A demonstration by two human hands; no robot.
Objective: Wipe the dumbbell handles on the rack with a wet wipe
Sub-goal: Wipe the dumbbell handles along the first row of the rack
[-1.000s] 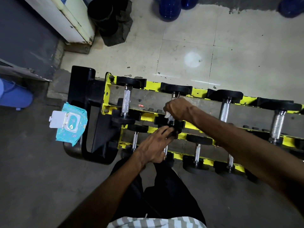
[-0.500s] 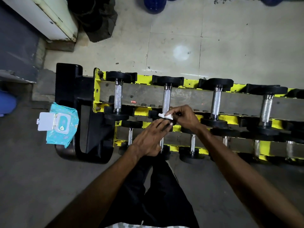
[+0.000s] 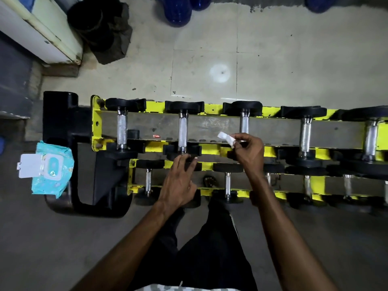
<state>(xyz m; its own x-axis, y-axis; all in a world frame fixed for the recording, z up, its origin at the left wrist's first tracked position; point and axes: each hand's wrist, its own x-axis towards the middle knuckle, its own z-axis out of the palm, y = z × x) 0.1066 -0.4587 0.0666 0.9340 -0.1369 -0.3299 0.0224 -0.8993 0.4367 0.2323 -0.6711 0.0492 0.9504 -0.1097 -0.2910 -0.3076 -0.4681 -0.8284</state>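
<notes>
Two hands: both reach forward over the rack (image 3: 95,122).
Left hand (image 3: 178,185): fingers straight, tips resting on a black dumbbell head (image 3: 172,150).
Right hand (image 3: 248,153): pinches the folded white wipe (image 3: 226,139), just beside the third upper handle (image 3: 244,124).
Pack (image 3: 50,175): lid flipped open, on the rack's black end, left.

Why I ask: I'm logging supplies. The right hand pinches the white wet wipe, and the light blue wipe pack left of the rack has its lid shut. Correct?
Not quite: the head view shows the light blue wipe pack with its white lid flipped open. The right hand does pinch the white wet wipe.
</notes>
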